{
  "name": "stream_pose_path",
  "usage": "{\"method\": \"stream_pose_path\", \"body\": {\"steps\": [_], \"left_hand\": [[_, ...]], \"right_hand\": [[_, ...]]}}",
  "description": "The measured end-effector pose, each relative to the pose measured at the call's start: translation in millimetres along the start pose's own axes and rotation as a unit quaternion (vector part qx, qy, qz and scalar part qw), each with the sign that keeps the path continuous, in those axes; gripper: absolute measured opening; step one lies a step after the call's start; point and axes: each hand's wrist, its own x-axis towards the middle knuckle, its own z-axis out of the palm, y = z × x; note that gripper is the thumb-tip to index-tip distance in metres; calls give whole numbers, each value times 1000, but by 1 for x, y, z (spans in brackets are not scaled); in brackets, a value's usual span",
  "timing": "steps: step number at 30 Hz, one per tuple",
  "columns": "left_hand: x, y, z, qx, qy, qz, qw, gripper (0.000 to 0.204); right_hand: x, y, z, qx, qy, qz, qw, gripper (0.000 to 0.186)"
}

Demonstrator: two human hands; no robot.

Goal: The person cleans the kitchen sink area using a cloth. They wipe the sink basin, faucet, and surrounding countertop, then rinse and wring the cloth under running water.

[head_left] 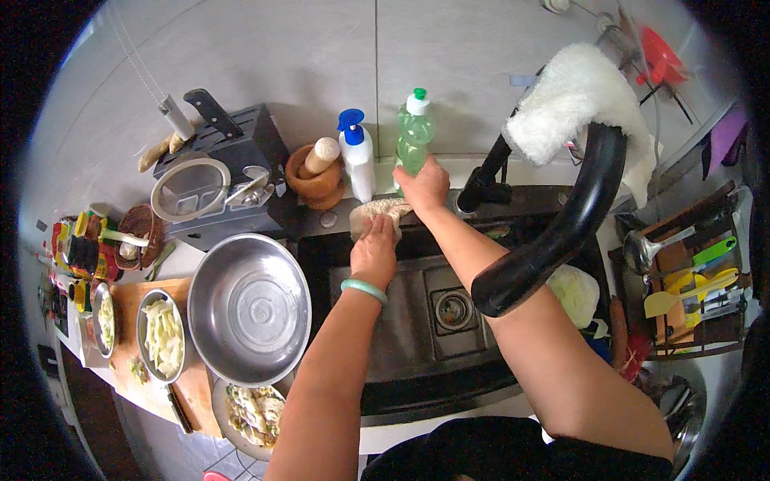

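At the back ledge of the dark sink (385, 321), my left hand (374, 250), with a pale green bangle at its wrist, presses on a crumpled beige cloth (385, 208). My right hand (427, 184) is closed round the lower part of a clear green dish soap bottle (415, 132) with a green and white cap. The bottle stands upright near the wall, and my palm hides part of its base. Just left of it is a white pump bottle (358, 164) with a blue top. A wooden mortar (315, 176) with its pestle stands beside that.
A black curved faucet (581, 224) with a white fluffy cloth (577, 96) over it arches above my right forearm. Left of the sink sit a large steel basin (250, 309), a cutting board (200, 385) with bowls of cut food, and a knife block (257, 144). A utensil rack (690, 280) stands right.
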Motion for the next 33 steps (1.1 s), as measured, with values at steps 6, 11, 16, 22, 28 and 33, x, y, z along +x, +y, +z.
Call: {"method": "stream_pose_path", "body": {"steps": [6, 11, 16, 22, 28, 33], "left_hand": [[0, -6, 11, 77, 32, 49, 995, 57], [-2, -4, 4, 67, 18, 39, 997, 53], [0, -3, 2, 77, 27, 41, 996, 45], [1, 0, 2, 105, 40, 36, 993, 41], [13, 10, 18, 63, 64, 150, 985, 62], [61, 19, 14, 78, 20, 116, 990, 91]], "right_hand": [[14, 25, 0, -5, 123, 47, 991, 60], [26, 38, -1, 38, 155, 49, 986, 64], [8, 35, -11, 97, 96, 29, 990, 69], [-75, 68, -30, -102, -46, -246, 963, 48], [-57, 99, -45, -290, -119, -387, 867, 38], [-53, 82, -47, -332, -224, -313, 861, 47]]}}
